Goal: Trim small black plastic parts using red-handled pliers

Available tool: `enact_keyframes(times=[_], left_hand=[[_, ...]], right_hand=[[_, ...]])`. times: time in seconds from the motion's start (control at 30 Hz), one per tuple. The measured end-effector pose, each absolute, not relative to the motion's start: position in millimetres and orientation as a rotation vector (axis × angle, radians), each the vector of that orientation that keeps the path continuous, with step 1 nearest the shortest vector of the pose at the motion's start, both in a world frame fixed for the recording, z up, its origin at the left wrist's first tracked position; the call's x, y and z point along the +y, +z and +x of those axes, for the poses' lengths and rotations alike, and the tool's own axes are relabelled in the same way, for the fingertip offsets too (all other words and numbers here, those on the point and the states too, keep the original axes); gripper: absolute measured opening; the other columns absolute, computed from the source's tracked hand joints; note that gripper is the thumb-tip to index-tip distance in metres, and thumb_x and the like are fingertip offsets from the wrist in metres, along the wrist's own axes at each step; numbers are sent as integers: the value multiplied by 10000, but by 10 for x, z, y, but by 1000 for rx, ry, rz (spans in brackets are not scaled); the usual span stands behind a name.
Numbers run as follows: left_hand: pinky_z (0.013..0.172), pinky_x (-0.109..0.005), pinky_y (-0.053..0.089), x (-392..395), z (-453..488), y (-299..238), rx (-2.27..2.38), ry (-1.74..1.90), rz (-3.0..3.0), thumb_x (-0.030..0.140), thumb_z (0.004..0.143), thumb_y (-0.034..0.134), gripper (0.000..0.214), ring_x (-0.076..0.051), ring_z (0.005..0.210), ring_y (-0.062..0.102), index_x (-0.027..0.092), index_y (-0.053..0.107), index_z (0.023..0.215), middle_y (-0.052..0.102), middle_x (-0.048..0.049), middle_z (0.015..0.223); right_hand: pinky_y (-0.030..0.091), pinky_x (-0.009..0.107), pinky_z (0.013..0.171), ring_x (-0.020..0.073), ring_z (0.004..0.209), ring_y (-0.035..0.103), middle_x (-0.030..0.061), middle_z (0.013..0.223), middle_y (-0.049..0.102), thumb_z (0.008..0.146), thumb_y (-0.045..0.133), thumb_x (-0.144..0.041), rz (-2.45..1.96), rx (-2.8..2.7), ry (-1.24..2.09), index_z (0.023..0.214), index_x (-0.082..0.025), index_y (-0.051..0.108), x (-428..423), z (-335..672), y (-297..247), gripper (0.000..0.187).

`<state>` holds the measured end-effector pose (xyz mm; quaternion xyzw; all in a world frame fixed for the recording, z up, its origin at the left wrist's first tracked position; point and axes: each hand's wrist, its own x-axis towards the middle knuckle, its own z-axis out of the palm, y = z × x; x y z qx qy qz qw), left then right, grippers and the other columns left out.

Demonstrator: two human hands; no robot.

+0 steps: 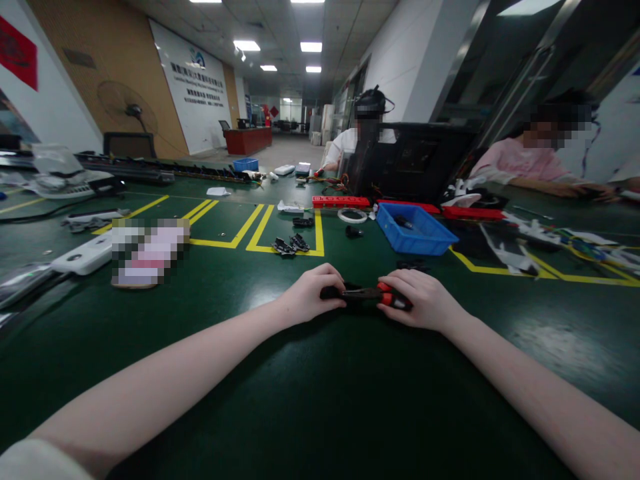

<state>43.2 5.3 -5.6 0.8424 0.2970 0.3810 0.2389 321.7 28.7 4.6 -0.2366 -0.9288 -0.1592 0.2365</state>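
Note:
My right hand (423, 298) is closed around the red-and-black handles of a pair of pliers (387, 295), whose metal jaws point left. Between the thumb and fingers of my left hand (315, 293) is a small black part (331, 292); the jaws reach to it, but whether they grip it I cannot tell. Its exact kind is unclear, as the fingers hide much of it. Beyond my hands, several black plastic pieces (291, 245) lie within a yellow-taped outline on the green table (320, 400).
A blue bin (417, 230) with a dark piece inside stands beyond my right hand. Behind it are red power strips (341, 202) and a large black monitor (410, 160). A white ring (352, 215) lies nearby. Two people sit across the table. White devices (95, 252) lie at left.

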Motion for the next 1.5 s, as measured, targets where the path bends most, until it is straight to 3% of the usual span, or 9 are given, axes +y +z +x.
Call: enact_keyframes(times=[0.47,1.0,1.5], left_hand=[[842,-343,514,52,425,-53,831,951,2302,198,815,746,115,-199,934,631,145,671,883,628,-73,1025],[873,-353,514,-8,436,9,818,964,2305,146,843,671,16,-192,956,625,151,662,856,616,-67,1042],[906,-355,506,-4,435,-1,793,949,2328,93,853,605,82,-199,987,622,149,650,891,609,-86,1074]], right_hand=[[486,345,661,228,784,630,109,892,673,842,613,-396,-680,-2590,-433,972,-141,593,273,3211,67,287],[462,348,668,226,784,629,111,890,676,845,592,-411,-718,-2607,-393,954,-158,619,258,3193,81,277],[460,338,668,221,785,630,107,882,673,849,593,-416,-725,-2621,-364,959,-162,612,265,3193,83,278]])
